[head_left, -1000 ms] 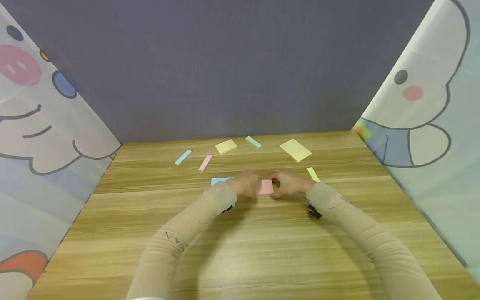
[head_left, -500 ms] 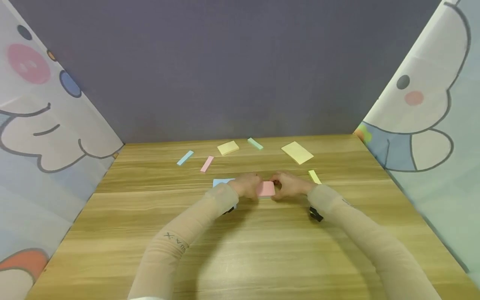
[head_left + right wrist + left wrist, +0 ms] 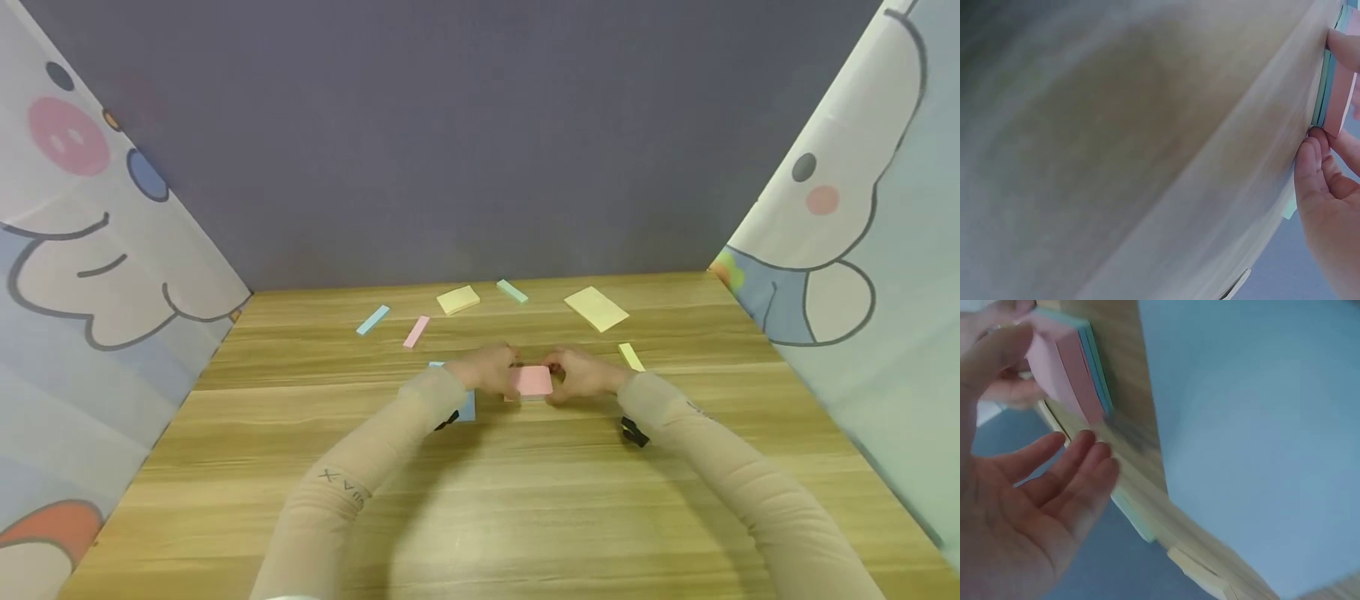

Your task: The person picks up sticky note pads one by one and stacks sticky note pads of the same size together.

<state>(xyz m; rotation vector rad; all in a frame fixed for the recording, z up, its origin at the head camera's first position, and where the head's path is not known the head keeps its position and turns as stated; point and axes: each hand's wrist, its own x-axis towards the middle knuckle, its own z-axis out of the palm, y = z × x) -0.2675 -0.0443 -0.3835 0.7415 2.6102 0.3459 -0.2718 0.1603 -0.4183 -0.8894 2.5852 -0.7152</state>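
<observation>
Pink [image 3: 532, 381] paper pad up top, with a blue pad [image 3: 1093, 364] and a green pad [image 3: 1320, 94] layered under it, pretty much dead centre in the head view. Its face looks smooth and pale, the thick cut edge reads a deeper pink in the left wrist view, and the face has a slight bow to it. All three are lined up fairly neatly.

The right hand [image 3: 588, 373] has its grip on the pads, thumb on one side and fingertips on the other. The left hand [image 3: 483, 371] has a loose grip, fingers stretched out and spread a bit. Its thumb overlaps the pink one; can't tell if it's actually pressing.

Just left of that, a big light blue sheet [image 3: 467, 407] is half hidden by the left arm. Upper part of the wood-grain worktop [image 3: 540, 517]: blue strip [image 3: 372, 320], pink strip [image 3: 416, 332], small yellow pad [image 3: 458, 299], green strip [image 3: 512, 291] and larger yellow pad [image 3: 596, 309], running left to right. There's a yellow strip [image 3: 632, 357] right of centre too.
</observation>
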